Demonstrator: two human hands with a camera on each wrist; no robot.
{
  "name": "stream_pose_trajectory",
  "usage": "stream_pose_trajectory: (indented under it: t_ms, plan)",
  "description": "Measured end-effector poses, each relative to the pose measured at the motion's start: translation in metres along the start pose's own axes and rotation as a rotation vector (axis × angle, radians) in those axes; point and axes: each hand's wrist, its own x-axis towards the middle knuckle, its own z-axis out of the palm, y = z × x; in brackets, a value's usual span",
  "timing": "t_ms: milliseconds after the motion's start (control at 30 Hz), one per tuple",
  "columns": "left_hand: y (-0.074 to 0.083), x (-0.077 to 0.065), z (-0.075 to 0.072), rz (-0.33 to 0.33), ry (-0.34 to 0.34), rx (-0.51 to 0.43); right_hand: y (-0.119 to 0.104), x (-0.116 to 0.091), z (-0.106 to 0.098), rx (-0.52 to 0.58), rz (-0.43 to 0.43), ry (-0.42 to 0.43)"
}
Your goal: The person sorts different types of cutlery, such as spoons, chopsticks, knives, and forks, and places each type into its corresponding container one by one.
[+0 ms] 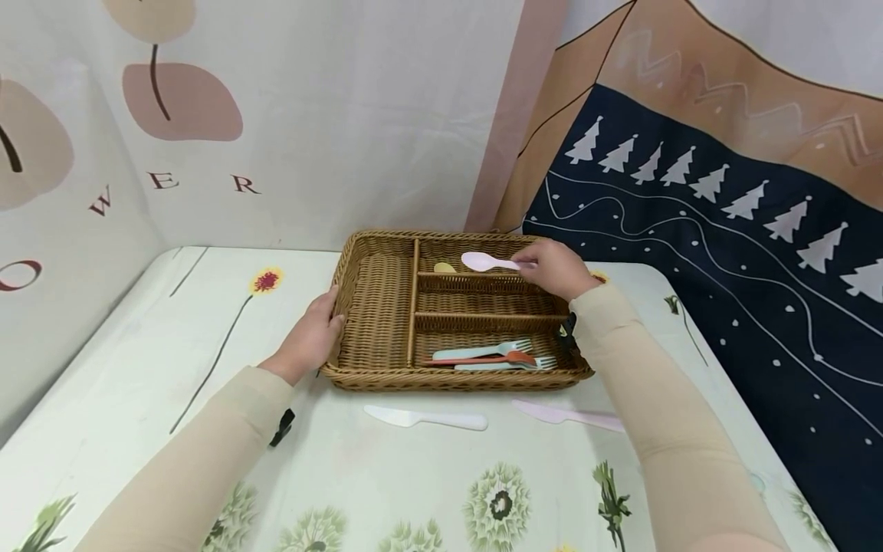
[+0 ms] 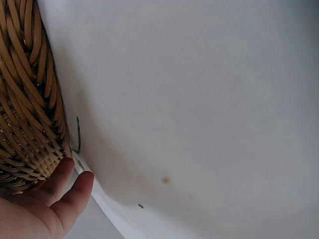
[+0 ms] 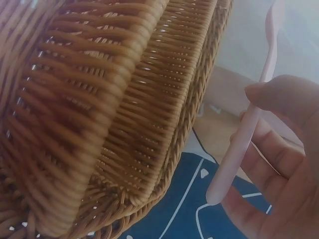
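My right hand (image 1: 555,268) pinches a pale pink spoon (image 1: 476,261) by its handle above the back right compartment of a wicker cutlery tray (image 1: 372,379). Seen from the right wrist, thumb and fingers hold the spoon (image 3: 238,152) beside the tray's woven rim (image 3: 197,94). The left hand (image 1: 310,337) rests against the tray's left side; in the left wrist view its fingers touch the outer weave, some of them hidden. A yellow utensil (image 1: 444,267), partly hidden, lies in the back compartment. Light blue forks (image 1: 476,353) and an orange utensil (image 1: 519,358) lie in the front one.
A white knife (image 1: 428,418) and a pale pink knife (image 1: 566,415) lie on the flowered tablecloth (image 1: 386,475) in front of the tray. The right sleeve partly covers the pink knife's end. Printed curtains (image 1: 331,138) hang behind the table and to its right.
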Motion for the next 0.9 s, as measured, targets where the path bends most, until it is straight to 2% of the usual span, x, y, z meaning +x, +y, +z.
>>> stream_pose_trajectory:
  t_ms: [667, 900]
  plan:
    - [0.001, -0.001, 0.000, -0.004, 0.004, 0.006, -0.010, 0.024, 0.017, -0.077, 0.008, 0.067]
    - [0.002, 0.000, 0.000, 0.001, 0.003, 0.003, -0.012, 0.030, 0.022, -0.071, 0.041, 0.036]
